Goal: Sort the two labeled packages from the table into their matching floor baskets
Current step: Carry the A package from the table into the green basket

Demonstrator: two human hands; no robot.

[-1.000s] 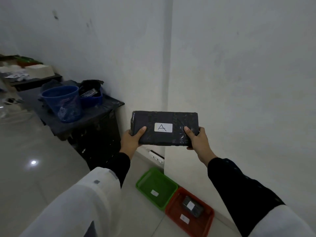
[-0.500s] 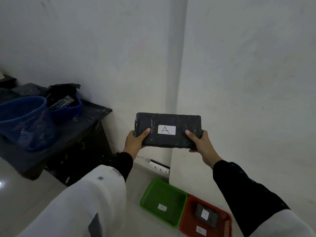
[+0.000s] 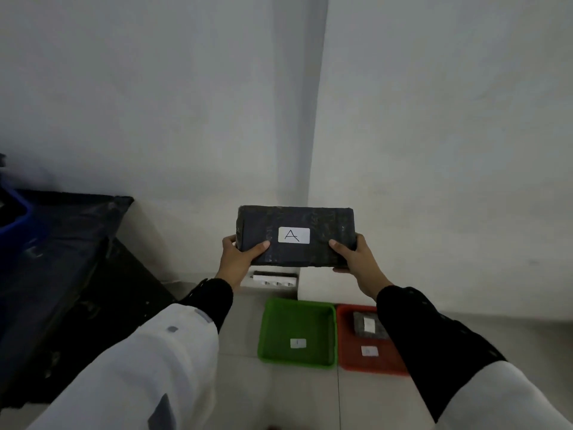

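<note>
Table (image 3: 62, 231) sits at left of frame. Green basket (image 3: 269, 330) and red basket (image 3: 347, 336) are lower center. Black package (image 3: 297, 225) marked A is mid-frame, left hand (image 3: 238, 262) and right hand (image 3: 359, 262) each wrapped round an end, label up, probably for matching.

package (image 3: 322, 223): black, glossy wrap, with a white label bearing a black letter A
left basket (image 3: 273, 330): bright green, with a small white tag inside
right basket (image 3: 345, 336): red-orange, with a small white tag inside
small packet in the right basket (image 3: 361, 324): dark grey, with a white label
sleeves (image 3: 148, 361): white over black cuffs, with small grey patches on the left one
table cover, far left (image 3: 62, 231): black, shiny
tub at the left edge (image 3: 15, 217): blue
walls (image 3: 434, 119): plain white
floor (image 3: 304, 395): pale grey tiles
power strip by the wall (image 3: 274, 279): white
</note>
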